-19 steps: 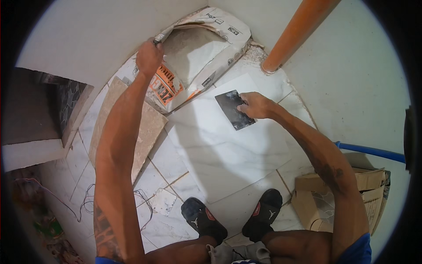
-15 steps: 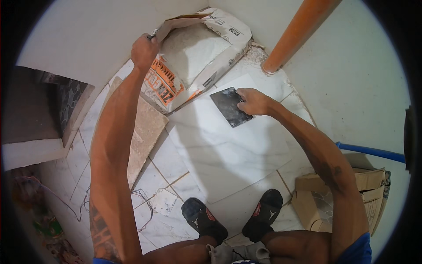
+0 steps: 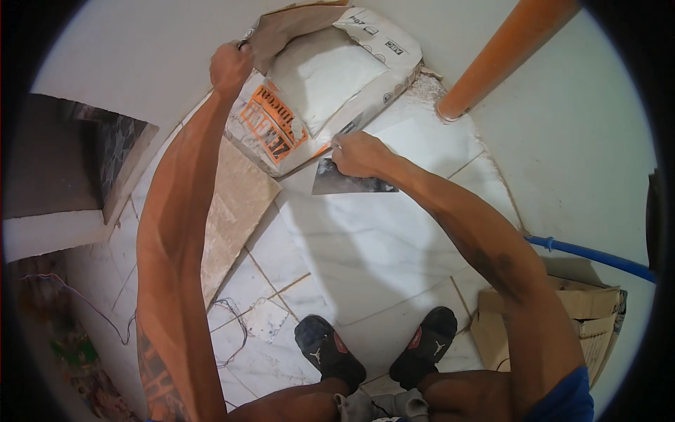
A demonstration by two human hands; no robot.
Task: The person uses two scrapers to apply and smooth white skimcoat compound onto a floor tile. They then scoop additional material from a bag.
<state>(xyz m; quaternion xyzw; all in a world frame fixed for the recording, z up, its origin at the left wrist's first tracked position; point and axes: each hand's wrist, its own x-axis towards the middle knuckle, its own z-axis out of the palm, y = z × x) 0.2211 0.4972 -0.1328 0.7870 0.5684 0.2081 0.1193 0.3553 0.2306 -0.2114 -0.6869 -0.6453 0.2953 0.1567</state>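
Observation:
My left hand [image 3: 232,67] is closed on the raised paper rim at the left of an open bag [image 3: 383,91] of white powder [image 3: 323,74]. The bag lies on the floor against the wall, its mouth wide and its front printed in orange. At the bag's near right edge, my right hand [image 3: 360,155] is a fist, back upward. Below its knuckles shows a thin, dark, flat plate [image 3: 351,181] with whitish smears, gripped along its upper edge; the fingertips are hidden.
A brown, dusty tile [image 3: 242,204] lies left of a large white marbled slab [image 3: 380,246]. An orange pipe [image 3: 492,70] rises at the right, near a blue pipe [image 3: 598,257] and a cardboard box [image 3: 583,302]. Thin wires [image 3: 235,323] lie on the floor by my shoes [image 3: 327,344].
My right hand has moved left to the bag's near edge, and the dark plate has turned and shifted with it. My left hand keeps its hold as the bag's rim stands higher.

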